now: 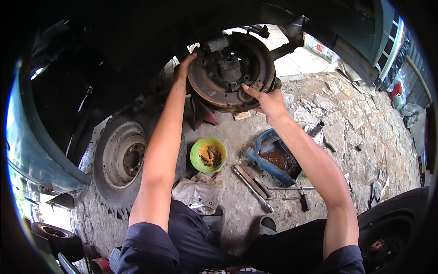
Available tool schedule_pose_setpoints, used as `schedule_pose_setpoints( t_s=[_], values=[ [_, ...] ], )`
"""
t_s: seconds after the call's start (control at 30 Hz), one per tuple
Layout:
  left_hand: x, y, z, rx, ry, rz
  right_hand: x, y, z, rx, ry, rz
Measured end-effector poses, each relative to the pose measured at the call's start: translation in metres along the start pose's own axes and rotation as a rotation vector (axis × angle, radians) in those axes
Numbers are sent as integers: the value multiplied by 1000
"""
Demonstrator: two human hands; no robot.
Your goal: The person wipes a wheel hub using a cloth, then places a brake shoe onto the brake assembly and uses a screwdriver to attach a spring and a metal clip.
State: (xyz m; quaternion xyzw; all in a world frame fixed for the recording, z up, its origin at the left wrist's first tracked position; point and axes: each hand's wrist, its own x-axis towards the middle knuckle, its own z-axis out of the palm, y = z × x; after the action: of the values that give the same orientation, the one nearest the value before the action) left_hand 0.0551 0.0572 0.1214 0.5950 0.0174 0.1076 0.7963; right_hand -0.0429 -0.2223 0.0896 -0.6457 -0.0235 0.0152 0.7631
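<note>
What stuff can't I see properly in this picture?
All in the head view:
Most fingers of the left hand: hidden behind the brake assembly.
Most fingers of the right hand: hidden behind the brake assembly's lower edge.
The bottom of the blue container: covered by dark liquid.
Dark pieces in the green bowl: too small and jumbled to count.
Lower-right tire: cut off by the picture's dark edge.

We see a rough floor of cracked, uneven stone, dusty grey-brown, with pale, smoother paving beyond it. At our far right stands a grey corrugated wall. Bright daylight falls across the paving, while deep shadow fills our upper left.
</note>
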Motion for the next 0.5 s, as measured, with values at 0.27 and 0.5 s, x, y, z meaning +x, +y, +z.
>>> schedule_pose_setpoints(
  t_s=[0.27,0.5],
  values=[
    [-22,29,13,207,-43,-109,-9,10,8,87,2,-29],
    [-37,5,29,335,194,2,-3,19,-1,17,-3,0]
  ],
)
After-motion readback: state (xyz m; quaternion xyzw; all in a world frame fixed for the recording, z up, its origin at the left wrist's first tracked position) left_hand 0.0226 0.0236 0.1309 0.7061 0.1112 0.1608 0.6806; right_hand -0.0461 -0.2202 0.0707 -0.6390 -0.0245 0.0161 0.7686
